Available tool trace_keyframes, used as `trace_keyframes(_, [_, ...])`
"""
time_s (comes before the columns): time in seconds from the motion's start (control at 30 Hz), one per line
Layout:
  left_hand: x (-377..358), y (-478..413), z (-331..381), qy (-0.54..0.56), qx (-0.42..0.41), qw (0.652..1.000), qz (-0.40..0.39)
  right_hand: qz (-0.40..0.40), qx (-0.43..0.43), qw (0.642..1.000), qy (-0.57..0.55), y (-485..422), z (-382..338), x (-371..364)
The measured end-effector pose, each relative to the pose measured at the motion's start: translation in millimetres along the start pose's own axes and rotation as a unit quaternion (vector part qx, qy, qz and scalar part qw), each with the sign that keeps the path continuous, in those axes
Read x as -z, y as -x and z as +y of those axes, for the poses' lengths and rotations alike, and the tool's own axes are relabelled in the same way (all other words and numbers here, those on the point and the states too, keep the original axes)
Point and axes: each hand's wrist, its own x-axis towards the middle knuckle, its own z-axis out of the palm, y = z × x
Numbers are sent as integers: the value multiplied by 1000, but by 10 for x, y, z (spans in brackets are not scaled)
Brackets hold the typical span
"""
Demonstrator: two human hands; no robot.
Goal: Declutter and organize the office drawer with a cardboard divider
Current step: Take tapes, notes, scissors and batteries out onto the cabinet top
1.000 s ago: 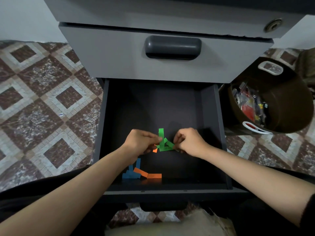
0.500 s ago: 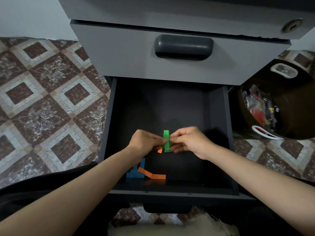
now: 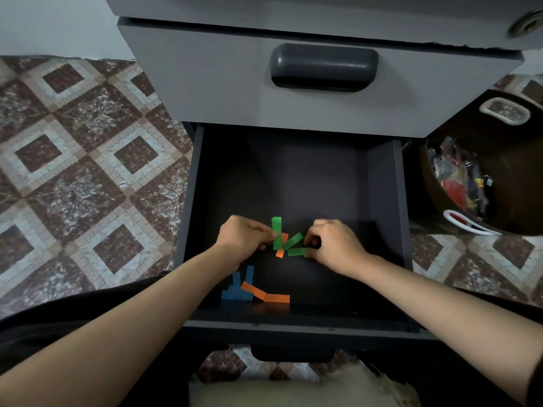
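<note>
Head view, open drawer. Fingers (image 3: 266, 235) of the left hand (image 3: 244, 240) are curled and pinched on the upright one of three green paper strips (image 3: 276, 230). Fingers (image 3: 311, 240) of the right hand (image 3: 333, 245) are clamped on the ends of the two slanted ones. A small orange piece (image 3: 280, 253) is seen among the green folds, touching them. Both hands are held low inside the dark drawer (image 3: 385, 201), in its front half. Blue strips (image 3: 236, 292) and an orange strip (image 3: 266, 295) are laid touching one another near the front left corner. A closed grey drawer (image 3: 205, 83) with a dark handle (image 3: 323, 67) is set above. A brown basket (image 3: 517, 160) of mixed items is placed on the patterned floor (image 3: 73, 171), just beside the cabinet on the right.
</note>
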Motion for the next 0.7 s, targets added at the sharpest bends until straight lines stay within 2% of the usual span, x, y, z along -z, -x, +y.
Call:
trace_keyframes(0.1, [-16,-27,7,-7,-21,1000,4,7,9,999,43,4,-34,-91])
trace_keyframes(0.5, [-35,-36,-22,-27,-29,999,-17,11,-12,999,-32,21,-69,-155])
trace_keyframes(0.6, [-38,-27,-26,-24,-32,999,-30,18,-40,993,-112,10,-53,-177])
trace_keyframes(0.7, [-41,-11,-8,-3,-25,999,-35,50,-106,959,-257,17,-104,-123])
